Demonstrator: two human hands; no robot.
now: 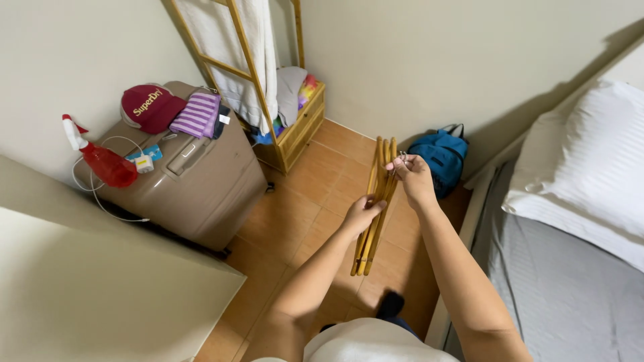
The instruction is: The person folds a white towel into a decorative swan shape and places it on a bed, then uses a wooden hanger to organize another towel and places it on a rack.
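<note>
Both hands grip a bundle of wooden clothes hangers (374,208), stacked flat against one another and seen edge-on, so they read as a few long golden-brown slats. At the top of the bundle, the right hand (412,175) is closed around the metal hooks, fingers pinched over them. Lower down, the left hand (360,214) is closed on the middle of the slats from the side, thumb in front. The bundle hangs nearly upright in the air in front of the person, above an orange tiled floor (302,208), touching nothing else.

To the left stands a beige hard-shell suitcase (201,188). On it lie a dark red cap (151,107), a folded purple striped cloth (196,115), a red spray bottle (100,161) and a white charger with its cable. Beyond it, against the wall, a bamboo rack (295,127) holds pale towels and folded clothes. A blue backpack (439,157) sits on the floor just behind the hands. A bed with a grey sheet and white pillow (590,167) fills the right side.

Judging from the hold, keeping the hooks gathered in one fist and the slats squeezed together should stop the hangers fanning apart or tangling.
</note>
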